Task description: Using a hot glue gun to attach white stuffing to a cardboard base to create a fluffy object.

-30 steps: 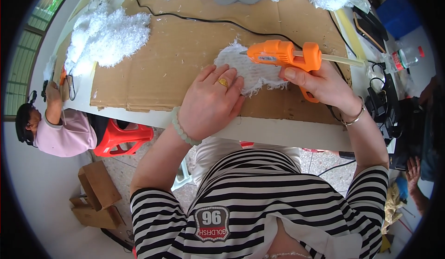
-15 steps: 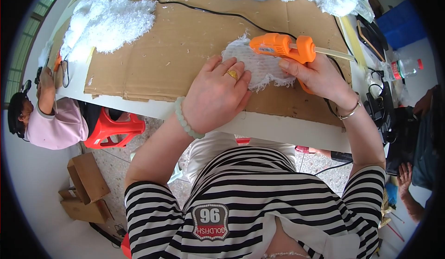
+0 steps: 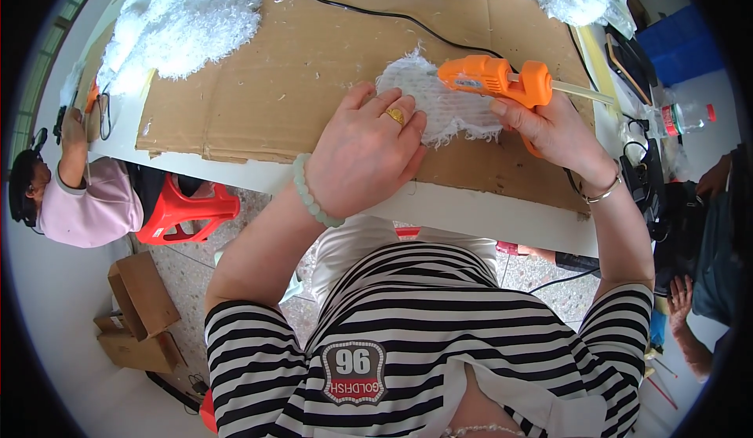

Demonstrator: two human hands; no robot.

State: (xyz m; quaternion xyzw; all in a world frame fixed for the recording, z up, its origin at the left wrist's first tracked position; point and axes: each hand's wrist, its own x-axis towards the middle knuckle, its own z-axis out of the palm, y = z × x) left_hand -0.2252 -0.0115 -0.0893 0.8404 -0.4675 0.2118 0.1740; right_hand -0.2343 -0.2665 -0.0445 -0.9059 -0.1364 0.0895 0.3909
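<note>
Here's the white tabletop (image 3: 510, 220), nearest edge just below both your hands, and over it the flat brown cardboard sheet (image 3: 306, 69) under your work; a stray drip could set on that cardboard and glue the piece down. Far off to the left of your left hand sits the shaggy white fabric heap (image 3: 180, 26), well apart, so loose fluff from there is a lesser worry.

Now your left hand (image 3: 372, 152): palm down, fingers close together, over the near-left edge of the cloth. Pinching or only pressing? The fingertips' undersides are hidden, I can't tell. Your right hand (image 3: 561, 132) is wrapped round the grip, thumb along the near side.

And there's the frayed, ribbed white fabric piece (image 3: 463, 112), right between your hands! If your left hand eases off, that light cloth could slide or ruck up. Above its right part, just ahead of your right thumb, comes the bright orange plastic glue gun (image 3: 488, 73), front end aimed toward your left fingers; if it's hot, a slip could burn them. Whether its tip touches the cloth, I can't see.

Beyond both hands runs the thin black cable (image 3: 376, 14); a snag could jerk your aim. Behind your right hand pokes the pale translucent glue stick (image 3: 582, 93), which could catch if you twist.
</note>
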